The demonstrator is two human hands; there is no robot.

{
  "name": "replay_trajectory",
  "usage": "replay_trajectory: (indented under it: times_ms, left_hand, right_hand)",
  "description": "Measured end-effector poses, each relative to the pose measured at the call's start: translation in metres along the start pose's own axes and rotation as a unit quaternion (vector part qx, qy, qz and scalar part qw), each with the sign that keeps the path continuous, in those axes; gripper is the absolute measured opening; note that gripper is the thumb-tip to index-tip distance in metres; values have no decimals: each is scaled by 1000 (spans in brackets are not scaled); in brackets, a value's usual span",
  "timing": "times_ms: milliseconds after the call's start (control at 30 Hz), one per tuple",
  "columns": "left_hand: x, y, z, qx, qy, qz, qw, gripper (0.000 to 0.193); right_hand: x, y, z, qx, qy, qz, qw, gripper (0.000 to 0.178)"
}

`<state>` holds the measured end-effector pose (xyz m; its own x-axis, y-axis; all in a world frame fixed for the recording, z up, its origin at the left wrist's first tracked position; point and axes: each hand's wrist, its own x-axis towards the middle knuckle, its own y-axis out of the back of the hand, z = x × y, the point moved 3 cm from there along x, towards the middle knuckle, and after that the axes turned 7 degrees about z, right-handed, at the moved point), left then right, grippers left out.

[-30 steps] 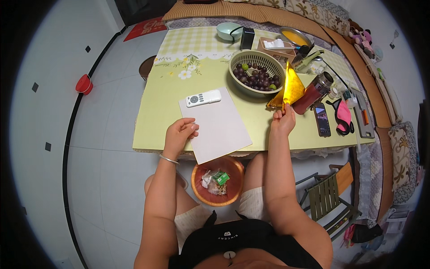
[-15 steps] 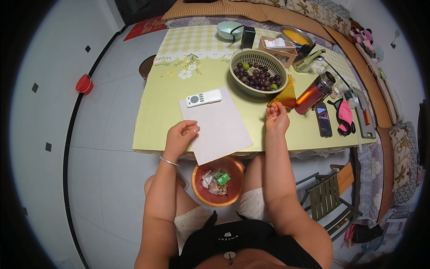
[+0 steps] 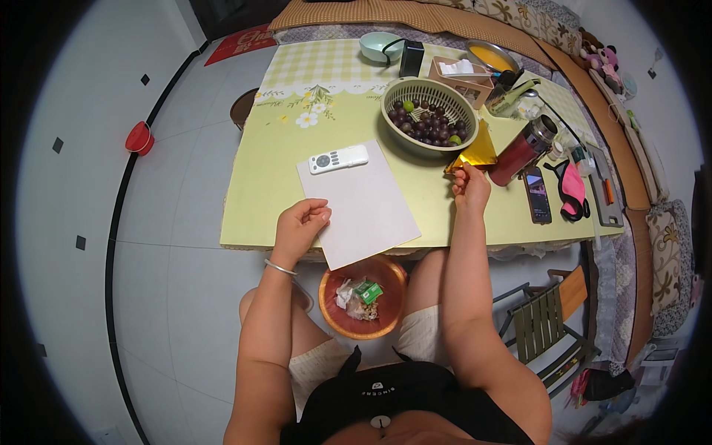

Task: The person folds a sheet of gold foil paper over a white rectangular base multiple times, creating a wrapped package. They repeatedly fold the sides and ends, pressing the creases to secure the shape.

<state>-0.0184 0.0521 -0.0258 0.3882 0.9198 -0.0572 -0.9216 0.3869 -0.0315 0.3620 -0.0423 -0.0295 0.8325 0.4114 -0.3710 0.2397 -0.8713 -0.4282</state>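
Note:
My right hand (image 3: 471, 189) pinches the near edge of a shiny gold foil piece (image 3: 478, 150), just in front of a green-grey plastic colander (image 3: 389, 122). Dark purple grapes (image 3: 425, 132) and a few green ones fill the colander. My left hand (image 3: 302, 226), loosely curled with a gap between thumb and forefinger, rests at the left edge of a pale, thin board or sheet (image 3: 367, 211); nothing shows in it. On that sheet's far part lies a white remote control (image 3: 339, 159). A red thermos (image 3: 523, 150) stands tilted-looking to the right of the foil.
A phone (image 3: 537, 194) and a pink-and-black eye mask (image 3: 572, 190) lie at the right. Behind stand a tissue box (image 3: 475, 95), a black box (image 3: 411, 59) and a mint bowl (image 3: 380, 46). A waste bin (image 3: 326, 304) sits between my knees; a folding chair (image 3: 545, 326) is at right.
My right hand has moved a little to the right along the foil's near edge, and more of the foil shows spread out. My left hand stays in place.

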Motion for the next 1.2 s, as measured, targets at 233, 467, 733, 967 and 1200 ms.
replay_trajectory:
  times_ms: [233,467,733,967,1200]
  left_hand:
    - [-12,-1,10,104,-68,27,992,30]
    - [-49,-30,46,356,-370,-31,858,45]
    - [-73,-58,37,436,-381,-122,806,65]
    - [-72,-58,39,457,-374,-90,802,53]
    - [-74,-57,33,424,-405,-49,808,19]
  right_hand:
    - [3,7,-5,-171,67,-25,983,22]
    - [-2,9,-20,-344,255,36,903,22]
    - [35,27,-11,-398,333,16,855,37]
    - [15,7,-13,-407,370,20,835,33]
    - [-61,-18,9,-316,301,-253,863,20]
